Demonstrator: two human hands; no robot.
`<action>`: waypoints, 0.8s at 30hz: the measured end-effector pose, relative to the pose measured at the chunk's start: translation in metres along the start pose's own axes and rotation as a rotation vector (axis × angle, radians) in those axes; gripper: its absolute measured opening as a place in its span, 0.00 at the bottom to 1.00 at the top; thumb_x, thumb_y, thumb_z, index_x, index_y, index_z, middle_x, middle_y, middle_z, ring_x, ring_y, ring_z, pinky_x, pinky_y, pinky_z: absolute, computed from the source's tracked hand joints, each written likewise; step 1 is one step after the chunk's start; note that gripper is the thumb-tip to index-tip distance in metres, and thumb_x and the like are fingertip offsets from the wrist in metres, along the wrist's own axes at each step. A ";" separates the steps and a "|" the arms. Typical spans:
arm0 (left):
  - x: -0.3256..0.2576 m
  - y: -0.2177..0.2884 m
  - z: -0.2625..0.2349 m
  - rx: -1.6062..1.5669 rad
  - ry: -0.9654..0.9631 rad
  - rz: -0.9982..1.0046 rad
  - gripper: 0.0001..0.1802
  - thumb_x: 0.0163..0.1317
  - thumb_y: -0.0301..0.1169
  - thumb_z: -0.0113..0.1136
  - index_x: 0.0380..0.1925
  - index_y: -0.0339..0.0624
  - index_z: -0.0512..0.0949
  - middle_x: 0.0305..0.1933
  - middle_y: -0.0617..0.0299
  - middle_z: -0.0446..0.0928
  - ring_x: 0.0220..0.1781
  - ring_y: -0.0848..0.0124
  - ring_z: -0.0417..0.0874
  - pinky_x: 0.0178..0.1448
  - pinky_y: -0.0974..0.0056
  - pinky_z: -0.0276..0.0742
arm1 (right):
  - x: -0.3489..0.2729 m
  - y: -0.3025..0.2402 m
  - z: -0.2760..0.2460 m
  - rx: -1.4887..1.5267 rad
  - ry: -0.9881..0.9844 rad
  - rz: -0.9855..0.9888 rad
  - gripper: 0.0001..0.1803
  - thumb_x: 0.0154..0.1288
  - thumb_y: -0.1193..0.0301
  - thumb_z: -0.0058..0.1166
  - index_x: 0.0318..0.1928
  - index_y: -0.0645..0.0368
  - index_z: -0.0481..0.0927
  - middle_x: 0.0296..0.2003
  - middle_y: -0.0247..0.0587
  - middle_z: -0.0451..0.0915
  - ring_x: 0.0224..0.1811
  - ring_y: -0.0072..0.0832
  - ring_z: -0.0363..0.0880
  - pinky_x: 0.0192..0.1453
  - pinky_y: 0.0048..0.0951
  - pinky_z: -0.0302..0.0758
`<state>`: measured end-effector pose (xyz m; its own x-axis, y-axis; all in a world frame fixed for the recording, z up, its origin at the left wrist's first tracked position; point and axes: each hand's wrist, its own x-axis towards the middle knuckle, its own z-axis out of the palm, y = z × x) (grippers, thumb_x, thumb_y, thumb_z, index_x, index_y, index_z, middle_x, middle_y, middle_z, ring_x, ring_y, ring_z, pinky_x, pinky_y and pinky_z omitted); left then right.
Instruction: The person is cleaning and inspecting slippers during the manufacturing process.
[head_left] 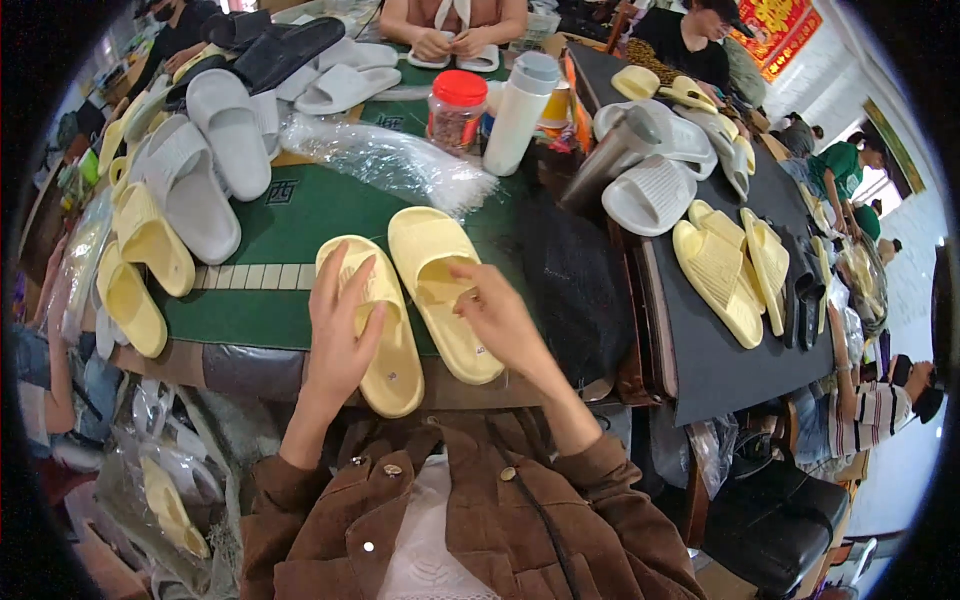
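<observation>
Two pale yellow slide slippers lie side by side, soles down, at the near edge of the green table. Over the left slipper is my left hand, its fingers stretched out across the strap and its thumb apart at the foot opening. My right hand is at the opening of the right slipper. Its fingers are loosely bent and apart, with nothing seen between them. Each slipper has a small mark on the heel.
Grey slippers and yellow slippers are piled at left. Clear plastic bags, a red-lidded jar and a white bottle stand beyond. More slippers lie on the black table at right. Several people sit around.
</observation>
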<state>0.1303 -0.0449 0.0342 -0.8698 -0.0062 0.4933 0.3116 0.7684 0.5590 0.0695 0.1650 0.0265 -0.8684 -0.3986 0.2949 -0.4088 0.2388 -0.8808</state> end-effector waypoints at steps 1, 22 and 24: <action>0.003 0.001 0.001 0.003 -0.001 -0.010 0.25 0.60 0.29 0.55 0.60 0.39 0.67 0.69 0.48 0.55 0.70 0.52 0.56 0.71 0.53 0.50 | 0.001 -0.004 -0.009 0.027 0.004 0.030 0.15 0.63 0.83 0.43 0.51 0.68 0.73 0.44 0.49 0.74 0.35 0.28 0.79 0.39 0.25 0.75; 0.026 -0.006 0.048 0.358 -0.082 0.148 0.31 0.53 0.29 0.59 0.59 0.54 0.66 0.63 0.54 0.66 0.58 0.55 0.72 0.68 0.47 0.57 | 0.106 -0.007 -0.044 0.488 0.565 -0.108 0.14 0.70 0.66 0.47 0.50 0.57 0.78 0.40 0.31 0.77 0.38 0.17 0.71 0.44 0.22 0.71; 0.029 0.002 0.053 0.347 -0.109 0.144 0.31 0.53 0.29 0.59 0.60 0.53 0.66 0.63 0.54 0.66 0.59 0.54 0.71 0.68 0.47 0.57 | 0.105 0.047 -0.027 0.263 0.628 -0.062 0.14 0.71 0.66 0.46 0.47 0.60 0.80 0.43 0.33 0.75 0.38 0.18 0.71 0.42 0.21 0.70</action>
<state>0.0857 -0.0101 0.0141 -0.8679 0.1716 0.4661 0.3021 0.9273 0.2212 -0.0486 0.1582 0.0264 -0.8763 0.2041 0.4364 -0.4499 -0.0227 -0.8928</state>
